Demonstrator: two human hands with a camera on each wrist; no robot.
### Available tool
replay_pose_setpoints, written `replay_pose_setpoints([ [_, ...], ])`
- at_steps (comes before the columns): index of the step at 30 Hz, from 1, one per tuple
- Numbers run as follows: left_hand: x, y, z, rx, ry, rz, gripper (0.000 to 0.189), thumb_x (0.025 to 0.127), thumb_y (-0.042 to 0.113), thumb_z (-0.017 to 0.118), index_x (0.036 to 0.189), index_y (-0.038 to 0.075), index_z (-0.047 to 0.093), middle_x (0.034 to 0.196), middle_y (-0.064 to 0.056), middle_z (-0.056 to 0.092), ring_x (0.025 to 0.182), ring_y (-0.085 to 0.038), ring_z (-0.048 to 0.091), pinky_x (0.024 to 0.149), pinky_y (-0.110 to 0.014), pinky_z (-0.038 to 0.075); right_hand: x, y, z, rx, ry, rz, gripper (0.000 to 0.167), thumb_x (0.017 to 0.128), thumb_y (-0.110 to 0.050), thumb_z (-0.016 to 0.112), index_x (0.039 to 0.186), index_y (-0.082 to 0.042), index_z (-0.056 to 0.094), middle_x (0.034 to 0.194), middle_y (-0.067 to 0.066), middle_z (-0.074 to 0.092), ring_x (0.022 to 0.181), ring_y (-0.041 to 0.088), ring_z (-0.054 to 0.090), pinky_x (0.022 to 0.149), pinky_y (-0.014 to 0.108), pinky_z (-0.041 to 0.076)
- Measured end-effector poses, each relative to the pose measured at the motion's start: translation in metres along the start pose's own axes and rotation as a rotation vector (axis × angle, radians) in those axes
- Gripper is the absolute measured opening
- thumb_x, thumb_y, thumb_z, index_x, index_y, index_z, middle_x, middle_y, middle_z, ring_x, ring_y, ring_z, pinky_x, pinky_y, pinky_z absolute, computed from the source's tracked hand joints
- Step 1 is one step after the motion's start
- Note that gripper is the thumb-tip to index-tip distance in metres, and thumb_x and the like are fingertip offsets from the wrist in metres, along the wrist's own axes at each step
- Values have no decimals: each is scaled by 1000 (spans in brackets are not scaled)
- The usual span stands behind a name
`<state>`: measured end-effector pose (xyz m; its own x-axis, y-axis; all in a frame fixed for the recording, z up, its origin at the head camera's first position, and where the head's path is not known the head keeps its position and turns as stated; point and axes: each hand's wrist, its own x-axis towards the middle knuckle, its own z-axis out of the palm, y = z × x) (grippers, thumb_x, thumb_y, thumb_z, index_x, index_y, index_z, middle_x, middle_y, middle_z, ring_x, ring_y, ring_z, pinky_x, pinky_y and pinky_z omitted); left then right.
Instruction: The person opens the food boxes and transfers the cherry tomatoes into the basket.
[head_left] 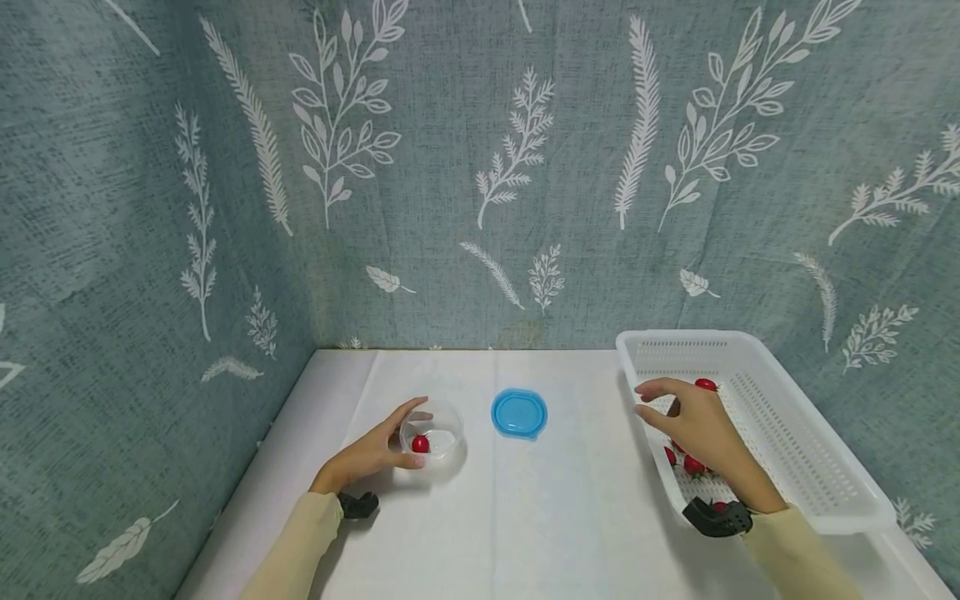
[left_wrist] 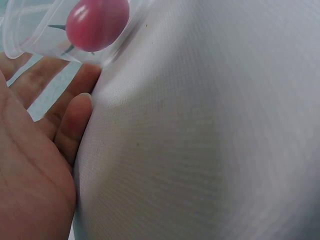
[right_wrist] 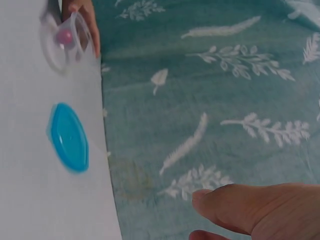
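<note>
On the left of the table, a small clear plastic container (head_left: 442, 429) stands with one cherry tomato (head_left: 421, 443) inside. My left hand (head_left: 372, 452) holds it from the left side, thumb at the near wall and fingers round the far wall. In the left wrist view the tomato (left_wrist: 97, 24) shows through the clear wall. My right hand (head_left: 703, 427) hovers over the left part of a white basket (head_left: 795, 417), thumb and fingers apart, with nothing seen between them. Several cherry tomatoes (head_left: 693, 464) lie in the basket, partly hidden beneath this hand.
A blue lid (head_left: 519, 413) lies flat on the white table (head_left: 555, 517), between the container and the basket. Patterned green-grey cloth (head_left: 450, 167) hangs behind the table and along its left side.
</note>
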<state>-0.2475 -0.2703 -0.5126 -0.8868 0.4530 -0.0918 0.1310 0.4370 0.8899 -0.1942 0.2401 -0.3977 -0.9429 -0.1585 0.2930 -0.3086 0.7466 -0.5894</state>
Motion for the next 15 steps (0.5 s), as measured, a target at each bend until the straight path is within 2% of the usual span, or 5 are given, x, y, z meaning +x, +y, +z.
replay_pose_setpoints([
  [9, -1, -1, -1, 1, -2, -1, 99, 86, 32, 84, 163, 37, 23, 158, -1, 40, 126, -27, 48, 107, -57, 33, 20, -22, 33, 48, -31, -66, 26, 91, -21, 81, 115, -12, 76, 109, 8, 74, 65, 15, 55, 55, 30, 46],
  [13, -1, 0, 0, -1, 7, -11, 97, 85, 34, 84, 161, 42, 25, 158, 3, 40, 126, -26, 48, 107, -55, 33, 27, -31, 47, 64, -51, -96, 27, 91, -20, 80, 116, -12, 75, 109, 8, 74, 67, 15, 55, 57, 30, 48],
  [15, 0, 1, 0, 0, 5, -5, 97, 86, 34, 84, 162, 41, 25, 158, 2, 40, 126, -26, 47, 106, -54, 34, 31, -37, 53, 71, -63, -106, 27, 92, -21, 80, 117, -12, 75, 109, 8, 74, 66, 14, 56, 57, 31, 48],
])
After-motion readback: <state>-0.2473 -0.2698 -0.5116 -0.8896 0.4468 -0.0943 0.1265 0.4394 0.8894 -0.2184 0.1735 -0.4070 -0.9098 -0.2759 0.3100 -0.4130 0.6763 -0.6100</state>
